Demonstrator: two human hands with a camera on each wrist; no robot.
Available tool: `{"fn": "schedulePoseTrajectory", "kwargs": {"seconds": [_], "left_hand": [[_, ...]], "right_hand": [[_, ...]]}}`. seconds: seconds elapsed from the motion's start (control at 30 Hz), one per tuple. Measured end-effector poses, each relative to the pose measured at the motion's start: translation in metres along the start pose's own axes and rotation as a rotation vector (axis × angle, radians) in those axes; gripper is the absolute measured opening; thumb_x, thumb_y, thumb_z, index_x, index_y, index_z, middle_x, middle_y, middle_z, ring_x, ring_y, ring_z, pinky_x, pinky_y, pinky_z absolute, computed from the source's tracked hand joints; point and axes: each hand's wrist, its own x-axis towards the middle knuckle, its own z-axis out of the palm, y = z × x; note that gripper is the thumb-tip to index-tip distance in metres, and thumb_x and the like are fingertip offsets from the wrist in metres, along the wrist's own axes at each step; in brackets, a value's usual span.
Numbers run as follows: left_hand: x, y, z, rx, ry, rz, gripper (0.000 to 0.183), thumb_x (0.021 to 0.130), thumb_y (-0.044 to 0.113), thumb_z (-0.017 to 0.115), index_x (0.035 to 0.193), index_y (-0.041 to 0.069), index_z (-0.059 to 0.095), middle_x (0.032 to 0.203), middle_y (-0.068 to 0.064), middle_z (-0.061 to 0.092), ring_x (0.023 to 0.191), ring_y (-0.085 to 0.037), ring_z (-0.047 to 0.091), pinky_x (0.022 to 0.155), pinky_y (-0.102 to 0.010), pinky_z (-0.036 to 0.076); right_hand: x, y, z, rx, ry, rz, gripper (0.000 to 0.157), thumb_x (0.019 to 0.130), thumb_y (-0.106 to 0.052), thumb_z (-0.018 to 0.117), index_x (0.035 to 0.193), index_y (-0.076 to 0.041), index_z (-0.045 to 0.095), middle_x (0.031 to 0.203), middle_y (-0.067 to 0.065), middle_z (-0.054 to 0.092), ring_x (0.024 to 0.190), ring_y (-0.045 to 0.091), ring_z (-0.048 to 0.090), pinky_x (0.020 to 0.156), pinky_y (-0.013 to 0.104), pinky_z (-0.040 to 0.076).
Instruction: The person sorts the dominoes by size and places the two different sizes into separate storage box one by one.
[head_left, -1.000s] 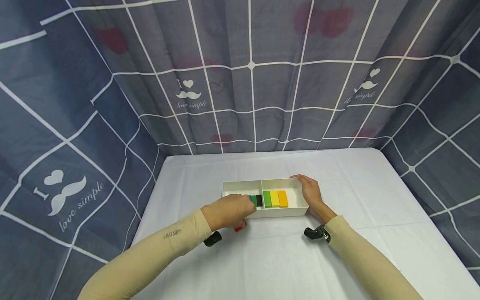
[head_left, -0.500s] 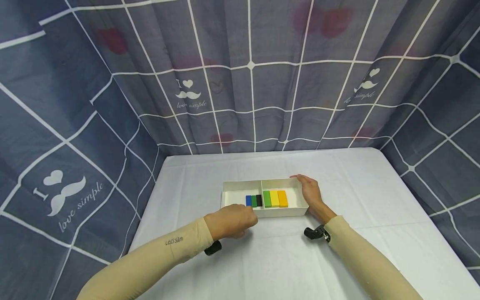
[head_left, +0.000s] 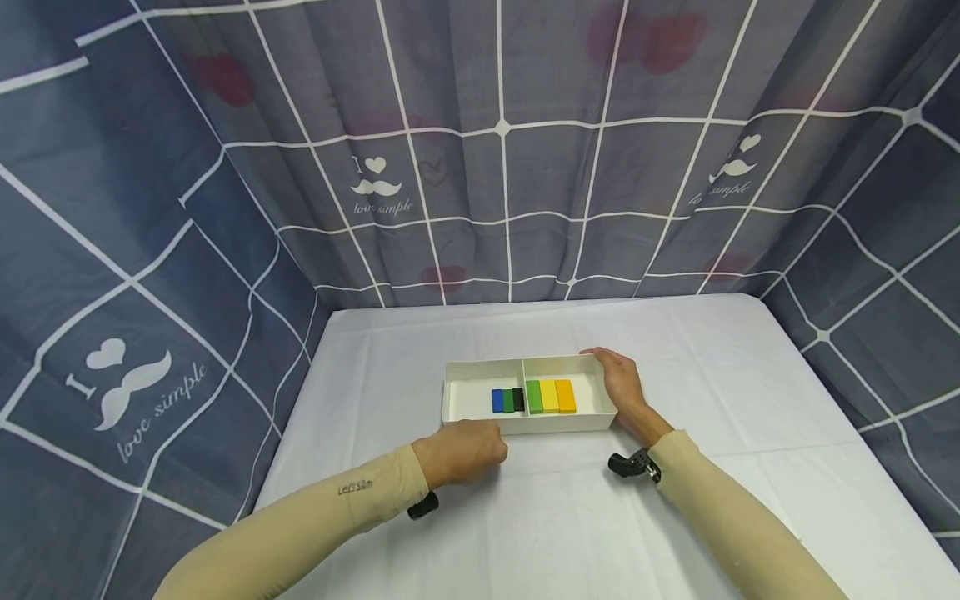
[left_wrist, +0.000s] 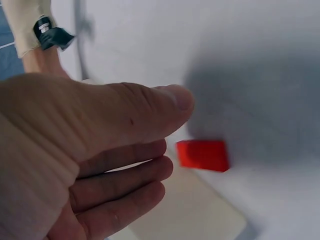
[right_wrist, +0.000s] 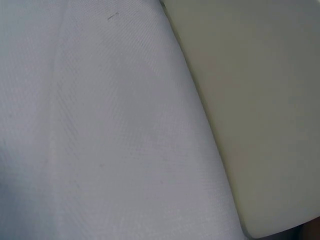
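A white two-compartment box (head_left: 558, 424) stands on the table in the head view. In its left compartment are blue (head_left: 497, 401), dark green (head_left: 508, 401) and black (head_left: 518, 399) blocks. Light green (head_left: 534, 397), yellow (head_left: 550, 397) and orange (head_left: 566, 396) blocks fill part of the right one. My right hand (head_left: 624, 387) holds the box's right end, fingers bent round the far corner. Just in front of the box is my left hand (head_left: 465, 452), thumb and fingers apart. Beyond its fingertips lies a red block (left_wrist: 202, 155), hidden from the head view by the hand.
A white cloth covers the table (head_left: 540, 533). Dark checked curtains (head_left: 465, 183) hang behind it and along both sides. Each wrist carries a black strapped-on device, the right one (head_left: 633, 466) resting low over the cloth.
My left hand has come out of the left compartment and drawn back to the near side of the box, uncovering the blue block. The right hand and box have stayed put.
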Motion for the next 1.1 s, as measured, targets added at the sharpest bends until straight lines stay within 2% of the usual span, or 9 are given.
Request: {"fn": "schedulePoseTrajectory", "kwargs": {"seconds": [0.2,0.57,0.8,1.0,1.1], "left_hand": [[0.000,0.001,0.011,0.082,0.001,-0.005,0.014,0.091,0.008,0.086,0.088,0.021,0.084,0.082,0.003,0.079,0.067,-0.004,0.065,0.060,-0.018,0.055],[0.001,-0.001,0.020,0.099,-0.013,-0.037,0.011,0.092,0.010,0.086,0.090,0.020,0.085,0.084,0.002,0.080,0.067,-0.003,0.066,0.060,-0.019,0.059],[0.002,0.001,0.018,0.062,-0.024,-0.019,0.015,0.089,0.007,0.088,0.088,0.021,0.083,0.081,0.004,0.079,0.066,-0.003,0.063,0.061,-0.018,0.056],[0.003,0.004,0.015,-0.026,-0.025,-0.019,0.019,0.087,0.002,0.087,0.086,0.020,0.081,0.081,0.005,0.078,0.065,-0.004,0.060,0.061,-0.019,0.054],[0.004,0.004,0.016,-0.010,-0.009,-0.026,0.018,0.088,0.002,0.087,0.087,0.020,0.082,0.082,0.004,0.079,0.066,-0.004,0.062,0.062,-0.019,0.055]], "right_hand": [[0.000,-0.001,0.001,-0.012,-0.007,0.000,0.052,0.118,-0.036,0.041,0.144,-0.001,0.068,0.151,0.021,0.064,0.125,0.024,0.064,0.098,0.026,0.054],[0.001,0.000,0.000,-0.018,-0.005,-0.005,0.053,0.117,-0.038,0.041,0.144,-0.002,0.068,0.152,0.020,0.064,0.133,0.029,0.062,0.109,0.036,0.051],[0.001,0.001,0.000,-0.019,-0.003,0.004,0.052,0.117,-0.039,0.041,0.144,-0.004,0.069,0.151,0.019,0.065,0.127,0.025,0.063,0.101,0.029,0.054],[0.001,0.000,0.000,-0.018,-0.007,0.001,0.053,0.118,-0.039,0.040,0.145,-0.003,0.068,0.154,0.019,0.063,0.134,0.029,0.061,0.107,0.033,0.052],[0.001,0.000,0.000,-0.013,-0.009,0.001,0.054,0.118,-0.039,0.040,0.145,-0.002,0.068,0.155,0.020,0.062,0.135,0.029,0.060,0.110,0.035,0.051]]}}
